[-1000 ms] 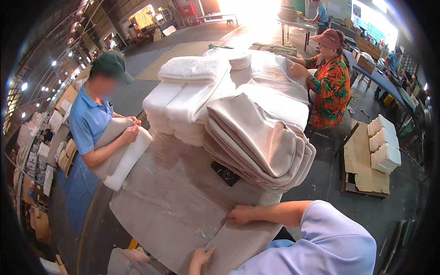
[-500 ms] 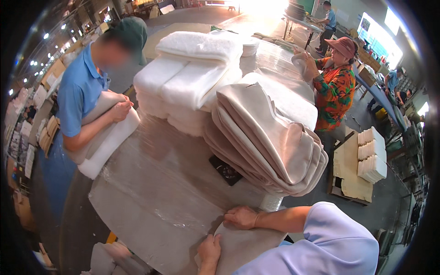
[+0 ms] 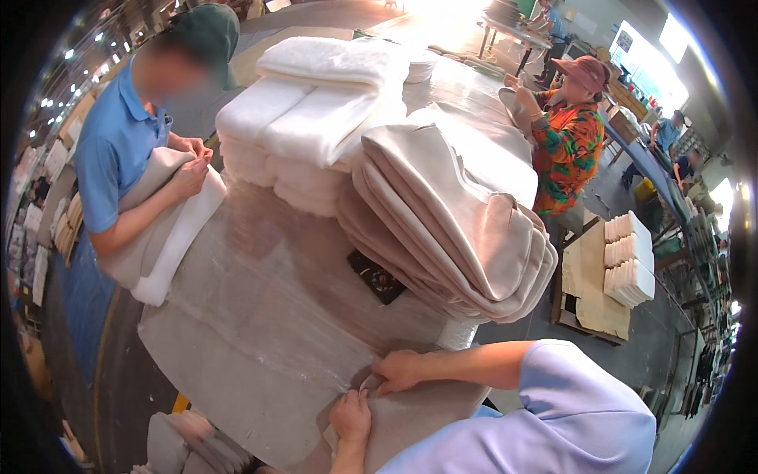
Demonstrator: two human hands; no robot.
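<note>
My left hand and my right hand meet at the near end of the table, both closed on the edge of a grey-beige fabric cover. The cover lies spread in front of my body, and the lower part of it is hidden by my arm and shirt. My right thumb and fingers pinch a small fold at its upper left corner. The left fingers curl over the edge just below. Beyond my right hand rises a stack of folded beige fabric covers.
The table has a plastic-wrapped top. A dark flat square lies beside the stack. White batting is piled farther back. A person on the left holds a cover with white padding; another person works at the far right.
My hands have drawn closer together along the cover's edge, and the right one has moved a little left. The whole view has shifted slightly. The person on the left has brought both hands together.
</note>
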